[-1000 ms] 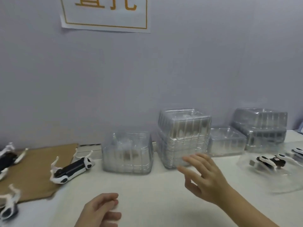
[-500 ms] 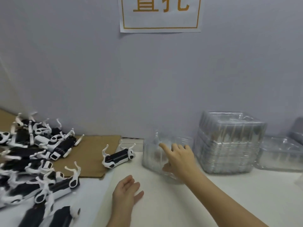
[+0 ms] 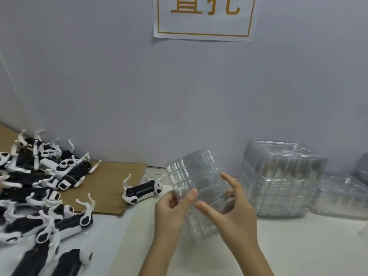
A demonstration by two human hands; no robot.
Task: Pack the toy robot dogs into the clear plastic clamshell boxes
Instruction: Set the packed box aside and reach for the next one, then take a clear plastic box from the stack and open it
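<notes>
both hands are up off the table (image 3: 302,248) in the head view, and between them i see one clear clamshell box (image 3: 197,176), held tilted with its ribbed side toward the camera. my left hand (image 3: 171,210) pinches the box's left edge, thumb on the front face. my right hand (image 3: 233,214) grips the right side, thumb laid across the front and fingers curled round behind the plastic. i cannot tell whether the box is latched.

just left of the box, a single toy robot dog (image 3: 142,191) lies on its back, white legs up, at the corner of a brown cardboard sheet (image 3: 107,182). further left, a heap of toy dogs (image 3: 39,186) covers the cardboard and the table edge. to the right stands a stack of clamshell boxes (image 3: 282,180) against the wall (image 3: 99,86), with another low box (image 3: 342,194) beside it. a paper sign (image 3: 203,16) hangs above.
</notes>
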